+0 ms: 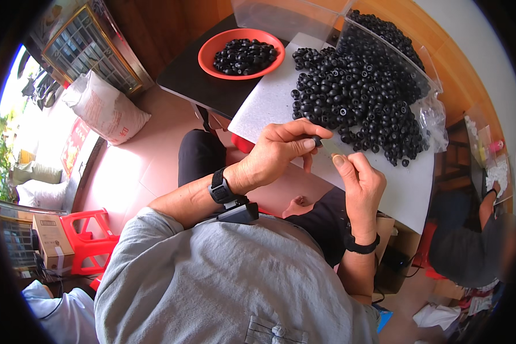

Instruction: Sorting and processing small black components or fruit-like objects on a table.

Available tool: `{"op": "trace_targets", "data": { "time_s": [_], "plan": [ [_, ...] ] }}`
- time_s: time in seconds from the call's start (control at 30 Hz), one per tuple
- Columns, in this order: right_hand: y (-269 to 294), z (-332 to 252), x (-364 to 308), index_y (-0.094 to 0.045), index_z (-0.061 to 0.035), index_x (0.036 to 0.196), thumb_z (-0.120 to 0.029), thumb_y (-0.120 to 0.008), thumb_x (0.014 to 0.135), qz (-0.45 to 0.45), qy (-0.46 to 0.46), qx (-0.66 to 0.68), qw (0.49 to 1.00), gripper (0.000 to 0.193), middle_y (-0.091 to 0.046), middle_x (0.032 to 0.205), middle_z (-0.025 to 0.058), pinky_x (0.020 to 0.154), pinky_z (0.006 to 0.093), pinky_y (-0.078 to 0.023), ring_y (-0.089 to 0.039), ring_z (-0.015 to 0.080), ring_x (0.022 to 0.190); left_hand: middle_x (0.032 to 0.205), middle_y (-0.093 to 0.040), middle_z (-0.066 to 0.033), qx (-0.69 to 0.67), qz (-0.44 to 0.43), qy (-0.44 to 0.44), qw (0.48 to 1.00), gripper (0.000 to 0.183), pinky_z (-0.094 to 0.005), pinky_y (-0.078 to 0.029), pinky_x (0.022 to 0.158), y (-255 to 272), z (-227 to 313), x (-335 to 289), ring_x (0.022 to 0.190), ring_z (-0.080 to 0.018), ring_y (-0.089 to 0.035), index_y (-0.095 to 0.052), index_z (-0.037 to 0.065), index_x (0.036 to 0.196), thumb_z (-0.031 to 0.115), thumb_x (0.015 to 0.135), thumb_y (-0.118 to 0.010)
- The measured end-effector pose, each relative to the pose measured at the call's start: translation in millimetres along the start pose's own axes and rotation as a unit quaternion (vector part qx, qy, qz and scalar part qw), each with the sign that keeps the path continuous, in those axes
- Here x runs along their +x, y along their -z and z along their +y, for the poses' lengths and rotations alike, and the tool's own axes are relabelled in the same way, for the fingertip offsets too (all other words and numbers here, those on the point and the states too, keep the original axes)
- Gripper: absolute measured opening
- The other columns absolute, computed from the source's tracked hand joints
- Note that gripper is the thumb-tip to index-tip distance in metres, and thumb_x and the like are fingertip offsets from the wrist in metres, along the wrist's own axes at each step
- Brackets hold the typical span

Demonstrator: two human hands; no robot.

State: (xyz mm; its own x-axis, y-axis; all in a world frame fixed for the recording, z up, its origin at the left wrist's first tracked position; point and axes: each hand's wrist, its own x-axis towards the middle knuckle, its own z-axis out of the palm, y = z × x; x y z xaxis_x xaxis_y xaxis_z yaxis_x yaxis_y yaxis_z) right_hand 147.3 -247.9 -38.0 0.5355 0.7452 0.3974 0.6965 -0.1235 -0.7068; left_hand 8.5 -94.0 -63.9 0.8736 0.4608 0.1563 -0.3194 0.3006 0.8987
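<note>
A small black piece [317,141] is pinched between the thumb and index finger of the left hand [278,148], held in the air just past the near edge of the white-topped bench [404,189]. A thin pale strip [330,148] is gripped by the right hand [363,182], thumb pressed against bent fingers, its free end pointed toward the black piece; whether the two are touching cannot be told. Beyond the hands, a heap of black pieces [355,94] is spread over the bench, partly backed by a clear plastic container [378,45]. A crumpled clear bag [433,121] is seen at the heap's right. More dark pieces [245,56] are held in an orange bowl [206,62], set on a dark bench [183,74] to the left. A watch-like band [219,187] is worn on the left wrist.
</note>
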Motion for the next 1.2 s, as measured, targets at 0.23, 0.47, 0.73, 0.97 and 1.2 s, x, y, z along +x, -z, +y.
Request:
{"op": "trace_targets", "data": {
  "time_s": [0.23, 0.47, 0.73, 0.97, 1.2],
  "plan": [
    [0, -1, 0, -0.061, -0.0033, 0.076, -0.029, -0.072, 0.097, 0.002, -0.008, 0.004, 1.0, 0.035, -0.05, 0.056, 0.0041, 0.048, 0.032, -0.036, -0.045, 0.0147, 0.049, 0.118, -0.06, -0.0081, 0.004, -0.002, -0.006, 1.0, 0.026, -0.0298, -0.059, 0.07, 1, -3, 0, 0.088, -0.0158, -0.065, -0.067, -0.003, 0.126, 0.004, 0.103, -0.057],
    [-1, 0, 0, -0.062, -0.0034, 0.076, -0.028, -0.072, 0.097, -0.002, -0.008, -0.001, 1.0, 0.034, -0.051, 0.056, 0.0042, 0.049, 0.0324, -0.037, -0.046, 0.0152, 0.049, 0.112, -0.061, -0.007, -0.009, 0.0, -0.003, 1.0, 0.026, -0.0291, -0.059, 0.069, 3, -7, -1, 0.088, -0.0136, -0.065, -0.067, -0.003, 0.126, 0.005, 0.104, -0.056],
    [-1, 3, 1, -0.062, -0.0036, 0.076, -0.028, -0.071, 0.098, -0.012, 0.012, -0.011, 1.0, 0.034, -0.053, 0.056, 0.0054, 0.048, 0.0342, -0.037, -0.048, 0.0174, 0.048, 0.099, -0.063, -0.0064, -0.005, -0.001, 0.003, 1.0, 0.024, -0.0292, -0.059, 0.067, 0, -7, 0, 0.086, -0.0128, -0.063, -0.067, -0.002, 0.123, 0.005, 0.105, -0.054],
    [-2, 2, 0, -0.061, -0.0039, 0.074, -0.027, -0.072, 0.097, -0.018, 0.02, -0.045, 0.999, 0.035, -0.054, 0.057, 0.0069, 0.049, 0.0348, -0.038, -0.049, 0.0195, 0.048, 0.096, -0.063, -0.0063, 0.003, 0.023, 0.0, 1.0, 0.022, -0.0289, -0.058, 0.067, -2, -11, -2, 0.083, -0.0124, -0.062, -0.067, -0.002, 0.122, 0.005, 0.105, -0.054],
    [2, 17, -5, -0.066, 0.0003, 0.084, -0.02, -0.073, 0.097, 0.016, -0.075, 0.17, 0.982, 0.026, -0.05, 0.063, -0.0053, 0.051, 0.0249, -0.032, -0.042, 0.0047, 0.058, 0.104, -0.066, -0.009, -0.035, 0.039, 0.005, 0.999, 0.023, -0.0284, -0.058, 0.065, -4, 0, -3, 0.087, -0.0134, -0.063, -0.067, -0.002, 0.123, 0.001, 0.102, -0.057]
  ]
}}
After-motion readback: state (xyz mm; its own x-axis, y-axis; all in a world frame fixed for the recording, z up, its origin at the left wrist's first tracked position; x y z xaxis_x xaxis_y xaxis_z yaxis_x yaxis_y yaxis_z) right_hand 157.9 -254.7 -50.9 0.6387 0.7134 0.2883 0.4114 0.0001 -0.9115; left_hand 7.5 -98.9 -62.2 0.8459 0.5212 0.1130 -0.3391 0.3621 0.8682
